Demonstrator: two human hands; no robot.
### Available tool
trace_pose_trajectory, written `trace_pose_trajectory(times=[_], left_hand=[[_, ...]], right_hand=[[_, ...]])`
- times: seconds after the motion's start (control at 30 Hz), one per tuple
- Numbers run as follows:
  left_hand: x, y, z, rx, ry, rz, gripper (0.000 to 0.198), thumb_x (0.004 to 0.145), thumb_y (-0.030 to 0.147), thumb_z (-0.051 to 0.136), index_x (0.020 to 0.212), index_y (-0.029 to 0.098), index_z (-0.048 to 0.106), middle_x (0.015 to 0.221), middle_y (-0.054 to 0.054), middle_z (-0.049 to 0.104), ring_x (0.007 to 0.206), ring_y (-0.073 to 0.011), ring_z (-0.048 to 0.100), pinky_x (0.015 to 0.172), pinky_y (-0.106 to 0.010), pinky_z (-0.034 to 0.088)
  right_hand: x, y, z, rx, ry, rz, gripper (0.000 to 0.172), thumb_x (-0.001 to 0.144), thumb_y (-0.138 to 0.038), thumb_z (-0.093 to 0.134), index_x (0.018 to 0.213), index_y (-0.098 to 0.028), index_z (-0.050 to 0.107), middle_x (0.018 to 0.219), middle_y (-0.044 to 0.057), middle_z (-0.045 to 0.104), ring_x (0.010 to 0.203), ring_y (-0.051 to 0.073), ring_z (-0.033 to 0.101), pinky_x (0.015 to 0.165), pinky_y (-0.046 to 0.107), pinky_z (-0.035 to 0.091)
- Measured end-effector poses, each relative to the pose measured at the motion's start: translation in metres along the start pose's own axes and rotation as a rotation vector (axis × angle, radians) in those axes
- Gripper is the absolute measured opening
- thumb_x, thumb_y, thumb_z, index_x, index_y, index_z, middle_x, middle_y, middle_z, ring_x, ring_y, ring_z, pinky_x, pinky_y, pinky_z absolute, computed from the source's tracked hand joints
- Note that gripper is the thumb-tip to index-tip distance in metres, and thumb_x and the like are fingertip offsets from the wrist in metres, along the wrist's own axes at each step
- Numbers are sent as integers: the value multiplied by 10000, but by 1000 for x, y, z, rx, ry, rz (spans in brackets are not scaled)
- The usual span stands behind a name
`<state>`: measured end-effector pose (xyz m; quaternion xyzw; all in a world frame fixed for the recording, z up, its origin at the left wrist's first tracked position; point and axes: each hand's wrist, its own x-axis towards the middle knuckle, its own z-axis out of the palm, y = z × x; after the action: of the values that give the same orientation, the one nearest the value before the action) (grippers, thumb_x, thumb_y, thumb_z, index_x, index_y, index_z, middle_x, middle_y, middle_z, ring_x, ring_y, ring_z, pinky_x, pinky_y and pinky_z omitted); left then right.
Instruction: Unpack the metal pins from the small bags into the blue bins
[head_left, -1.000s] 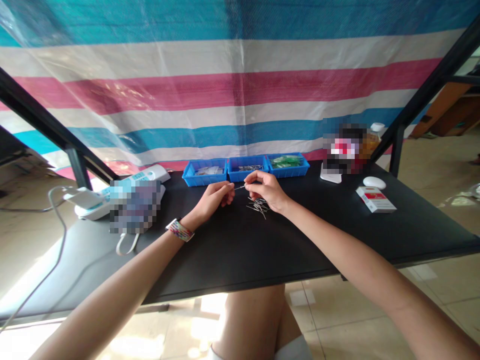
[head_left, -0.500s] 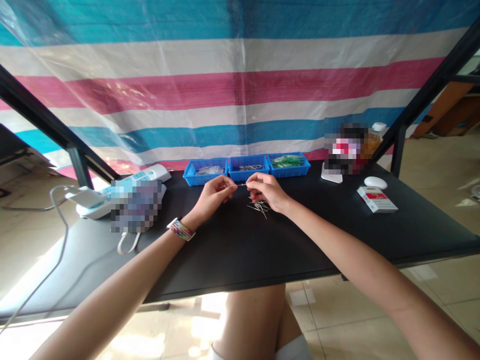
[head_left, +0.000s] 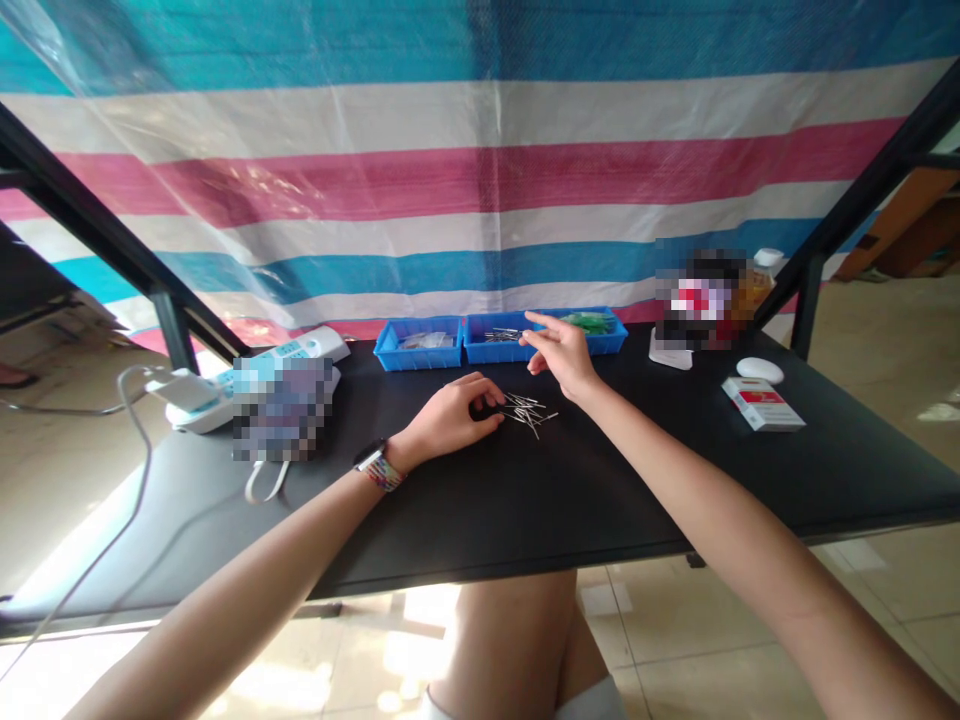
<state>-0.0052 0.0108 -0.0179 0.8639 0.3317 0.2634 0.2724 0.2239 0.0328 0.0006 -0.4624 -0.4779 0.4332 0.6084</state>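
Thin metal pins (head_left: 529, 410) lie scattered mid-frame on our matte black table (head_left: 525, 500). Our left hand (head_left: 454, 412) curls against them, its grip unclear to us. Our right hand (head_left: 561, 352), fingers apart, hovers before blue plastic trays (head_left: 420, 360).

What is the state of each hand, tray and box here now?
pins, loose heap on the table
left hand, palm down on the table, fingertips at the pins
right hand, raised, open, empty
middle tray, holds metal pieces
right tray, holds green parts
box, shut, lying flat

Thin shiny pins (head_left: 529, 411), probably metal, matt black tabletop (head_left: 525, 500), glossy blue plastic trays (head_left: 420, 345)
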Motion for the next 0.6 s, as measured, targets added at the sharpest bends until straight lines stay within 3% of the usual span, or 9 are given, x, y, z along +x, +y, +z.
trace_pose_trajectory(times=[0.17,0.3,0.4,0.47,0.6], left_hand=[[-2,5,2,167,-34,73,130,948,310,670,1013,235,754,1007,-55,695,903,-219,658,815,-338,525],[-1,5,-1,115,-66,90,92,926,245,651,955,224,735,979,-47,688,867,-199,640,786,-313,507],[0,4,-4,-67,-76,42,56,905,234,651,899,200,695,915,-31,690,766,-164,606,720,-285,487],[1,4,-5,-222,-36,-9,83,913,261,652,880,186,668,865,-23,680,732,-149,589,690,-271,472],[5,2,-8,-386,173,-49,187,920,352,697,902,170,659,821,-14,651,737,-142,588,687,-260,464]], right_hand=[[-1,10,-5,-114,-5,-56,242,777,-354,688,904,-162,766,558,-57,582,360,61,415,366,213,281],[-8,13,0,-155,-65,-61,224,769,-359,676,861,-172,759,576,-47,591,399,66,432,398,216,303],[-12,10,3,-128,-115,-53,217,764,-358,683,854,-174,755,577,-46,588,412,69,433,407,215,315],[-14,7,4,-91,-168,-37,211,774,-369,690,837,-176,747,582,-44,591,412,67,430,406,213,315],[-20,0,6,-77,-349,5,261,795,-428,727,793,-168,727,617,-21,642,413,67,489,409,199,336]])
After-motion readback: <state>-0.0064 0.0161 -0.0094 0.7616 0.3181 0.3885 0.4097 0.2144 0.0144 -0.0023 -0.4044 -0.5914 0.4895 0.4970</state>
